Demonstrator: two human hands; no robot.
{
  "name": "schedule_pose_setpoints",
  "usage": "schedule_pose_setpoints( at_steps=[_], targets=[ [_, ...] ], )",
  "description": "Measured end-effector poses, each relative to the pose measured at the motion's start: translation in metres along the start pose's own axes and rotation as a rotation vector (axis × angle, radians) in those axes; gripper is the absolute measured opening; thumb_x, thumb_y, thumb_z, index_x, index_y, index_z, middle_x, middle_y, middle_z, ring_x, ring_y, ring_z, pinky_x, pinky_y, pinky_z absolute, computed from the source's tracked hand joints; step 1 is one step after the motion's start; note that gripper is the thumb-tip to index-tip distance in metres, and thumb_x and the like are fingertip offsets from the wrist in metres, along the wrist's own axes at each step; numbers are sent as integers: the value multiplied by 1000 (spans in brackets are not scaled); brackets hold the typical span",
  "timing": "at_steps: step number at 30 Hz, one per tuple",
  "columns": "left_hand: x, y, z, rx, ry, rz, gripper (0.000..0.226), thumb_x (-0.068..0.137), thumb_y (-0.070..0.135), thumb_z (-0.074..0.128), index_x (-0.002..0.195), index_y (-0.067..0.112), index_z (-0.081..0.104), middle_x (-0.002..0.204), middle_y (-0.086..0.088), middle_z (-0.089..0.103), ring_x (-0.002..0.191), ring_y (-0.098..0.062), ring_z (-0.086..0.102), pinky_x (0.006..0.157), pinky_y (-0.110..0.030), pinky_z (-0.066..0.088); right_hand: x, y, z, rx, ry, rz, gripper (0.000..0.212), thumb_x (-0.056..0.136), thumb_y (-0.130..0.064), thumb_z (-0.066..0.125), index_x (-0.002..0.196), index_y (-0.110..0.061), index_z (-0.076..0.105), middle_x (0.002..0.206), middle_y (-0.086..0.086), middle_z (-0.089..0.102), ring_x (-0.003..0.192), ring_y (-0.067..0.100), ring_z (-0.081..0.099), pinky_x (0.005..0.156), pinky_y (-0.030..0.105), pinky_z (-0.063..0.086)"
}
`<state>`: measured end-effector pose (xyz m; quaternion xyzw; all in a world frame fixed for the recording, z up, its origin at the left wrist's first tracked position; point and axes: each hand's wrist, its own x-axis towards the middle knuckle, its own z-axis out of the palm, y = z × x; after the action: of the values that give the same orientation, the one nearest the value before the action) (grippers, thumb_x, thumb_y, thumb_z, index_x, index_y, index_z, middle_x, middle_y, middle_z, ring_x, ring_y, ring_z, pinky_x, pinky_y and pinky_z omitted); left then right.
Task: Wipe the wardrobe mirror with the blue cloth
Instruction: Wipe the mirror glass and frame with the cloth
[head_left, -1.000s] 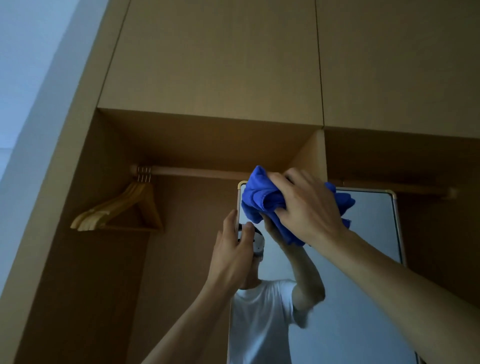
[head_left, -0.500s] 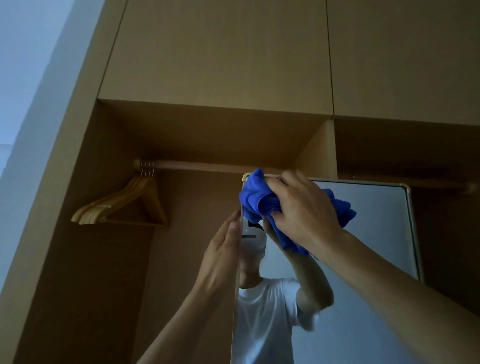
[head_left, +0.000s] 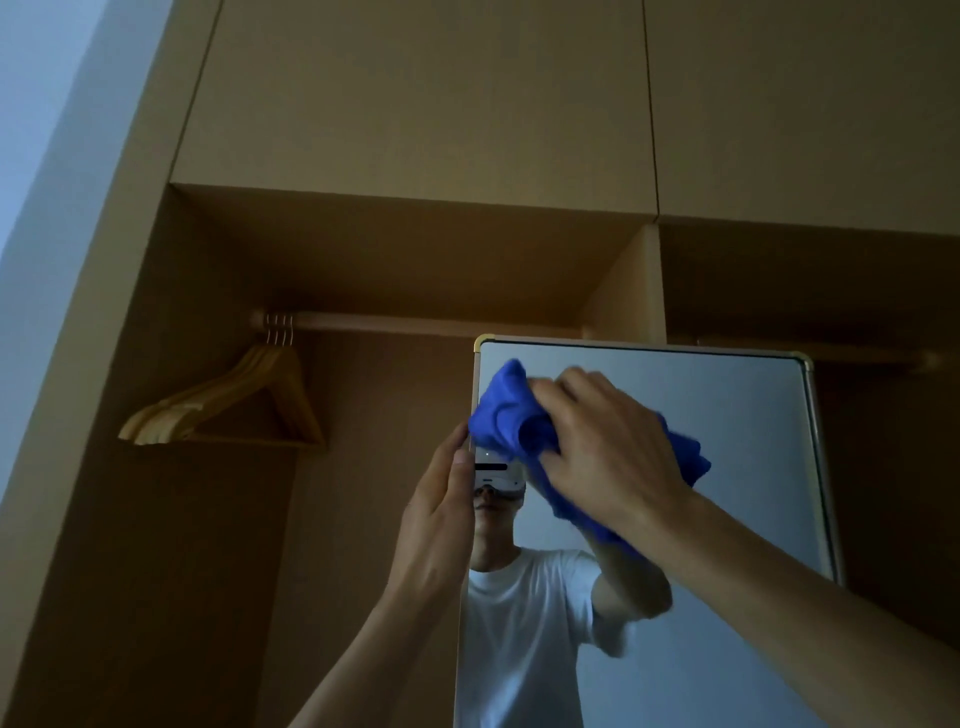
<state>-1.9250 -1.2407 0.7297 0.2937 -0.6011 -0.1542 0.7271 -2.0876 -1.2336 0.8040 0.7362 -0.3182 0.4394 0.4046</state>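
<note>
The wardrobe mirror (head_left: 737, 447) is a tall pane with a gold frame, standing out from the open wardrobe. A bunched blue cloth (head_left: 511, 421) is pressed against the glass near its upper left corner, with my right hand (head_left: 608, 452) shut on it. My left hand (head_left: 441, 504) grips the mirror's left edge just below the cloth, fingers wrapped behind the frame. The glass reflects a person in a white T-shirt with a raised arm.
Several wooden hangers (head_left: 228, 405) hang at the left end of a wooden rail (head_left: 415, 325) inside the wardrobe. Closed upper cabinet doors (head_left: 415, 93) fill the top. A pale wall (head_left: 47, 130) lies at the far left.
The cloth and my right hand have slid down from the mirror's top edge onto the glass. More of the mirror faces me now. My left hand stays on the left edge.
</note>
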Motion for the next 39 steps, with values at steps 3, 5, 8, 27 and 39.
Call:
schedule_pose_setpoints(
  at_steps=[3, 5, 8, 27, 39],
  targets=[
    [-3, 2, 0, 12, -5, -6, 36, 110, 39, 39, 142, 48, 51, 134, 27, 61, 128, 6, 54, 116, -34, 43, 33, 9, -12, -23, 81, 25, 36, 92, -27, 63, 125, -19, 52, 109, 2, 53, 98, 18, 53, 80, 30, 44],
    [-5, 3, -1, 23, 1, -8, 38, 110, 38, 39, 146, 46, 50, 137, 25, 60, 130, 5, 53, 116, -34, 42, 51, 12, -20, -81, 120, 39, 31, 91, -25, 63, 119, -19, 53, 103, 1, 51, 95, 20, 51, 73, 30, 38],
    [-6, 0, -2, 29, 5, -27, 40, 111, 33, 37, 148, 46, 48, 139, 16, 62, 130, -2, 56, 114, -34, 45, 53, 13, -20, -98, 113, 20, 28, 89, -23, 65, 113, -17, 54, 100, 2, 52, 93, 21, 51, 71, 32, 40],
    [-8, -11, 7, 32, 58, -92, 50, 89, 77, 40, 138, 66, 46, 137, 8, 63, 132, -22, 58, 112, -57, 45, -12, 6, -10, -57, -33, -87, 41, 82, -20, 72, 120, -16, 57, 101, 2, 58, 90, 21, 58, 68, 29, 40],
    [-3, -12, 21, 118, 126, -52, 67, 76, 69, 48, 141, 53, 44, 113, 26, 65, 122, -13, 60, 105, -48, 50, 22, 58, -34, -194, 76, -83, 31, 83, -17, 64, 113, -17, 56, 102, 4, 58, 96, 28, 54, 81, 42, 44]
  ],
)
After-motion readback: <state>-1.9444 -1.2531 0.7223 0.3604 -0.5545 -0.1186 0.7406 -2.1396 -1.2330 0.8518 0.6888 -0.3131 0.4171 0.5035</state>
